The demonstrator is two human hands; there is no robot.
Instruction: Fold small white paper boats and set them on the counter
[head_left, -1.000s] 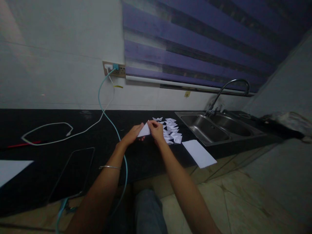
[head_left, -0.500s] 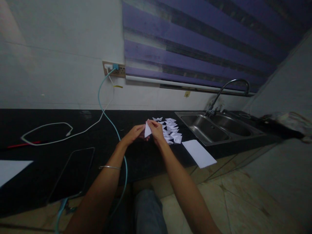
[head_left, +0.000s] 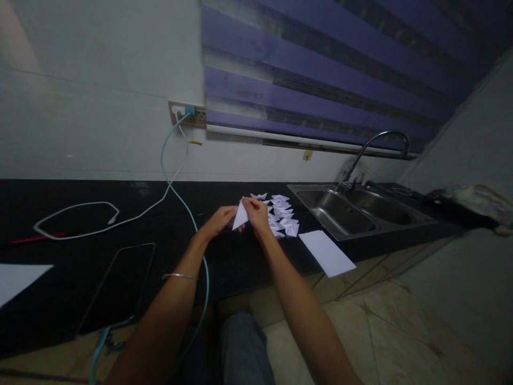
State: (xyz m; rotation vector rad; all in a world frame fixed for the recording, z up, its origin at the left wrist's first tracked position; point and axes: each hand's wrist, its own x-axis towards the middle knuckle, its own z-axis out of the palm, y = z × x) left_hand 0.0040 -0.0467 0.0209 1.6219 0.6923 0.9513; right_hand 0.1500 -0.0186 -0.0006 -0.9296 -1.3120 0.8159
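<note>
Between my two hands is a folded piece of white paper [head_left: 240,215], its visible face a pointed triangle. My left hand [head_left: 219,220] grips it from the left side, some fingers hidden behind it. Thumb and fingers of my right hand [head_left: 256,213] pinch its upper right part. Just right of my hands, several small folded white paper shapes [head_left: 285,209] lie grouped in rows on the black counter [head_left: 236,267]. A flat white sheet of paper [head_left: 327,253] lies beyond them, at the counter's front edge.
A double steel sink [head_left: 340,211] with a curved tap [head_left: 372,140] is at the right. On the left lie a dark tablet-like device [head_left: 120,283], a white cable [head_left: 76,235], a red stick-like object [head_left: 38,239] and another white sheet [head_left: 22,279]. A teal cable [head_left: 188,206] crosses near my left wrist.
The folded paper between my hands has turned slightly, and more of its triangular face shows, its lower tip now pointing down to the left. Both arms stay almost still.
</note>
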